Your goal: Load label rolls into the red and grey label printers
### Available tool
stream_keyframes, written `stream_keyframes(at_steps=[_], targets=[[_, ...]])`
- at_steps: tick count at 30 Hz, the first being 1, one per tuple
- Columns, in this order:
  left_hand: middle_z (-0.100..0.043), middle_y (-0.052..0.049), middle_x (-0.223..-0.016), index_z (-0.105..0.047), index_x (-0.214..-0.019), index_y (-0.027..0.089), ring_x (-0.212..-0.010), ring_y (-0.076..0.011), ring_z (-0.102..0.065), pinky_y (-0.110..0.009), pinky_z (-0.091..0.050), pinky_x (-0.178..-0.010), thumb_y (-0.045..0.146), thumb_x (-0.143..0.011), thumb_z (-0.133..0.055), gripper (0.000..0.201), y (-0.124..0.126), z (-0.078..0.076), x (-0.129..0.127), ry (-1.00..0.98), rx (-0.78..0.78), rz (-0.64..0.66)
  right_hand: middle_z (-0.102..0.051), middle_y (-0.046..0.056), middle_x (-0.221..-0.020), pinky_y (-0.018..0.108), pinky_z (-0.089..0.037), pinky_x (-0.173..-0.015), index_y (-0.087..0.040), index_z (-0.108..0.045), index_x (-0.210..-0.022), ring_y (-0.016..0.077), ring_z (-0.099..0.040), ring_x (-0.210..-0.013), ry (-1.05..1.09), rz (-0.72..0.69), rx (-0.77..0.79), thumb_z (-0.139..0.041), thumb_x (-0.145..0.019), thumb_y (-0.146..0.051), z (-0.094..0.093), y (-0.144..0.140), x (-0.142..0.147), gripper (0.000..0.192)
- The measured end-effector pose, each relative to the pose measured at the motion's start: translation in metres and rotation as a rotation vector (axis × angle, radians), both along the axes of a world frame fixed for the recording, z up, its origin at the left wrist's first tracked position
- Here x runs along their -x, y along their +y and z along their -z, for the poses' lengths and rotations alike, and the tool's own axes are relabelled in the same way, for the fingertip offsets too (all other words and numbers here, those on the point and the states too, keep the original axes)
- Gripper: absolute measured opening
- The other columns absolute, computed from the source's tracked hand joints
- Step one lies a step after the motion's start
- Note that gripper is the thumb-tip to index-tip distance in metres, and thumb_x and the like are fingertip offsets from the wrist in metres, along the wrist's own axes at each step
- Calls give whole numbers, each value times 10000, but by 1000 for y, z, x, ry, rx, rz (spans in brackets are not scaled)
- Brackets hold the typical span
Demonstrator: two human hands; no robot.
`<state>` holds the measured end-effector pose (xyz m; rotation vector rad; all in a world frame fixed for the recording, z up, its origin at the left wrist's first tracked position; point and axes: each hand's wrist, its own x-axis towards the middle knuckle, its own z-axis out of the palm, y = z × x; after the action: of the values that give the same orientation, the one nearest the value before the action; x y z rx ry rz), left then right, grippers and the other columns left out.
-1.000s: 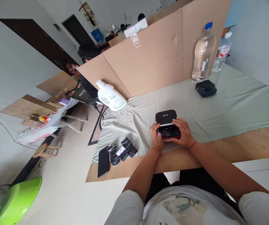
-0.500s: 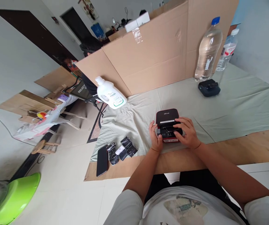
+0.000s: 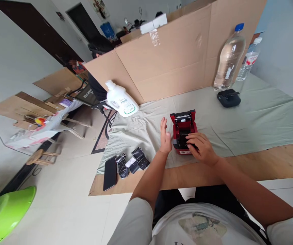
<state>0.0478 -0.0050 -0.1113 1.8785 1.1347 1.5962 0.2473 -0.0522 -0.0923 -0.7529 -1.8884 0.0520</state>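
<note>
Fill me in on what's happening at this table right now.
A seated person works on a small red label printer on the green cloth. Its lid stands open. The right hand reaches into the open bay, while the left hand is held open beside the printer. Black rolls and a phone lie to the left.

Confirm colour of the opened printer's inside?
Red: the small printer shows a red interior and lid underside with a dark cavity, under the right hand. The head view shows it best.
</note>
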Motion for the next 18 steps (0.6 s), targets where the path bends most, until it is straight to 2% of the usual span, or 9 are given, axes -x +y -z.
stream_keyframes(at_steps=[4,7,10,14,16,18], targets=[[-359,-100,-1598,-398,-1495,286,-1505,-277,-294,-475,-258,-1219,737,-924,-318,733,35,-18,0,-130,198,96,-751,62,-945,399,-527,-828,-222,-620,-973,205,-690,-898,21,-44,-71,-569,-887,-151,9,-1,2,123],[-542,-121,-1434,-512,-1397,246,-1373,-265,-482,-459,-330,-1179,731,-922,-346,698,42,-19,-6,-219,187,162,-760,51,-941,404,-515,-837,-225,-619,-995,211,-690,-908,10,-18,-127,-584,-880,-153,17,-4,4,141],[-649,-122,-1225,-626,-1205,205,-1221,-250,-589,-453,-406,-1110,630,-977,-346,557,27,-15,-9,-240,66,136,-763,50,-947,412,-506,-846,-224,-619,-1013,218,-682,-919,20,18,-146,-589,-879,-151,20,-7,3,156],[-682,-104,-995,-657,-952,185,-1118,-255,-637,-468,-467,-1025,518,-1020,-304,490,-3,-1,-10,-168,-67,112,-760,34,-942,404,-504,-861,-242,-615,-1032,210,-679,-928,34,33,-144,-580,-893,-169,18,-8,2,161],[-675,-107,-992,-646,-917,187,-1144,-269,-625,-493,-468,-1024,508,-1017,-310,476,-15,8,-11,-95,-114,85,-754,51,-989,419,-504,-894,-239,-606,-1074,228,-676,-975,23,59,-140,-632,-883,-233,19,-5,2,193],[-660,-122,-1093,-637,-984,192,-1235,-289,-577,-529,-440,-1063,518,-1006,-330,449,-24,17,-13,-24,-145,55,-731,97,-1097,467,-492,-956,-223,-587,-1156,277,-656,-1083,15,124,-118,-707,-845,-382,22,0,2,370]])
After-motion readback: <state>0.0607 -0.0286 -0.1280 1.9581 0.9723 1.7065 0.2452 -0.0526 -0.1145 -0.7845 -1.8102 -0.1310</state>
